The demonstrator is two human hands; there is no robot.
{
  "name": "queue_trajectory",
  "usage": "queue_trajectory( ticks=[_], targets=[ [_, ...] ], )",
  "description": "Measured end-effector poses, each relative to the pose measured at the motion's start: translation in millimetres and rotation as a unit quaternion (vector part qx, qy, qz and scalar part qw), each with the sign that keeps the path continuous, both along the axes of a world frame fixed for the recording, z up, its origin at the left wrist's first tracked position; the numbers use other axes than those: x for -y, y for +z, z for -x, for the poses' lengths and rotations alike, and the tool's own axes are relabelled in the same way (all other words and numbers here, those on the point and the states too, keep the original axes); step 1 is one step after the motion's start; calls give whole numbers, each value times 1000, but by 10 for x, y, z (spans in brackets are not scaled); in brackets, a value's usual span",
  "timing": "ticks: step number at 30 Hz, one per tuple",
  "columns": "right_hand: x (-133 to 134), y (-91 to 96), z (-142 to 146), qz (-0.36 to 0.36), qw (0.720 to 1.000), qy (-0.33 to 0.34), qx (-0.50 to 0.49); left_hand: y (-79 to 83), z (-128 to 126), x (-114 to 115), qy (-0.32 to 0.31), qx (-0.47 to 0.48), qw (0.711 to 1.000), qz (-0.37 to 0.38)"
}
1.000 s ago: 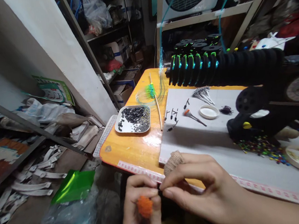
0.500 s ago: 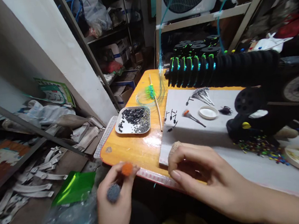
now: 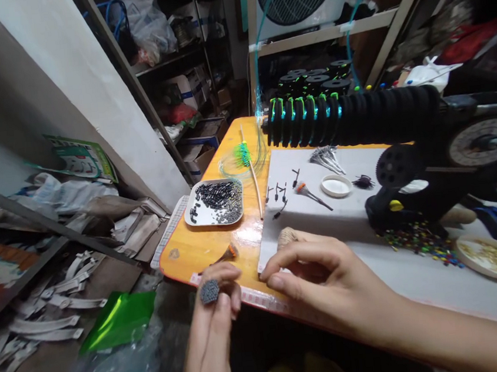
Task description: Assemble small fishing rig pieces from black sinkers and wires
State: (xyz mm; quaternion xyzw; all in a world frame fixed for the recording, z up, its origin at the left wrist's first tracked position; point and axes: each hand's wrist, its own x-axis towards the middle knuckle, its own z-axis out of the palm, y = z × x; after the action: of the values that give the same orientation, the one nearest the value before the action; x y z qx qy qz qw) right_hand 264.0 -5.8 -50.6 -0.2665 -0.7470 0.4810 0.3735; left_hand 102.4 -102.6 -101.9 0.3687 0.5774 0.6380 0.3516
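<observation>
In my left hand point(image 3: 216, 325), at the table's front edge, the fingers are curled around a bundle of thin grey pieces point(image 3: 209, 292) whose round, packed end faces up. Just beyond these fingers, an orange-tipped bundle point(image 3: 232, 251) lies on the yellow table point(image 3: 254, 236). My right hand point(image 3: 324, 273) hovers over the corner of the white board point(image 3: 297, 228), thumb and index finger pinched together. Whatever may be between them is too small to make out. One of its fingers wears a beige wrap point(image 3: 286, 237).
Left of the board stands a white tray point(image 3: 214, 220) of small black and grey parts. Several black pieces, another orange-tipped bundle point(image 3: 314, 195) and a shallow white dish point(image 3: 336, 186) lie on the board. At the right looms a black machine point(image 3: 383, 115) with spools, beside scattered coloured beads point(image 3: 418, 244).
The orange-tipped bundle has left my left hand and now lies on the table. My left hand has moved right, keeping the grey bundle. My right hand stays pinched near the board's corner.
</observation>
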Motion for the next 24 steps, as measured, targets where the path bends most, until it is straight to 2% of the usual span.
queue_trajectory(
  ticks=[2, 4, 6, 7, 9, 11, 13, 15, 17, 20, 24],
  targets=[
    [27, -26, 21, 68, 997, 20, -22, -26, -127, 51, -49, 94, 994, 25],
    [64, -69, 40, 189, 978, 69, -63, -37, -226, 63, -76, 147, 984, 66],
    [98, -112, 50, 286, 947, 118, -93, -30, -285, 53, -92, 162, 978, 94],
    [110, -127, 49, 304, 938, 132, -100, -21, -299, 46, -100, 155, 978, 100],
    [116, -133, 40, 270, 950, 122, -99, -5, -305, 42, -116, 126, 980, 99],
    [104, -111, 23, 170, 978, 81, -84, -4, -298, 56, -112, 94, 984, 101],
    [86, -77, 8, 50, 997, 36, -48, -28, -301, 85, -76, 81, 987, 112],
    [76, -51, -3, -27, 999, 23, -13, -61, -324, 114, -29, 96, 988, 117],
    [78, -41, -9, -54, 998, 24, 3, -79, -364, 129, 0, 119, 987, 110],
    [96, -49, -11, -58, 998, 28, 7, -45, -425, 114, 10, 146, 984, 98],
    [110, -70, -5, -53, 998, 17, 17, 43, -486, 66, 23, 217, 976, 30]
  ],
)
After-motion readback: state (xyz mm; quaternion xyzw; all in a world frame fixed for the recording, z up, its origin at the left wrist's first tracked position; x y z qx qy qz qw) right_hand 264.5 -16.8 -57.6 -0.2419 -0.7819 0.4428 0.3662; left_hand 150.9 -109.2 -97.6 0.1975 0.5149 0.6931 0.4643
